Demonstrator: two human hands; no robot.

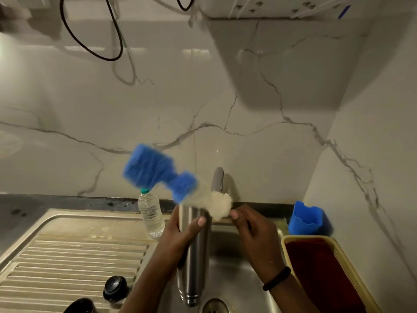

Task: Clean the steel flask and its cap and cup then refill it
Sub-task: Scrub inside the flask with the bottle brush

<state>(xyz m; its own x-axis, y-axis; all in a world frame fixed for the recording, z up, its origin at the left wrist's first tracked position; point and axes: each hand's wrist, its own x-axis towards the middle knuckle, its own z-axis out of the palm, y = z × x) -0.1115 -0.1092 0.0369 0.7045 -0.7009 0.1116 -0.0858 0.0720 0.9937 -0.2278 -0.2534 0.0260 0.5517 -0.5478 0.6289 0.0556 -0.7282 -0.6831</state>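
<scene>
My left hand (180, 233) grips the upper part of the steel flask (194, 274), which stands almost upright over the sink (239, 288) with its mouth up. A bottle brush with a blue handle (155, 170) and white bristles (218, 205) slants across the flask's mouth, blurred by motion. My right hand (252, 231) pinches the bristle end with its fingertips. The black cap (115, 288) rests on the drainboard (67, 256). A dark round piece, probably the cup (81, 307), is cut off by the bottom edge.
A clear plastic water bottle (151, 215) stands at the sink's back left, beside the tap (217, 179). A blue holder (308, 219) sits in the right corner. A yellow basket (286, 242) with a red lining lies at the right. The drain (215, 306) is below the flask.
</scene>
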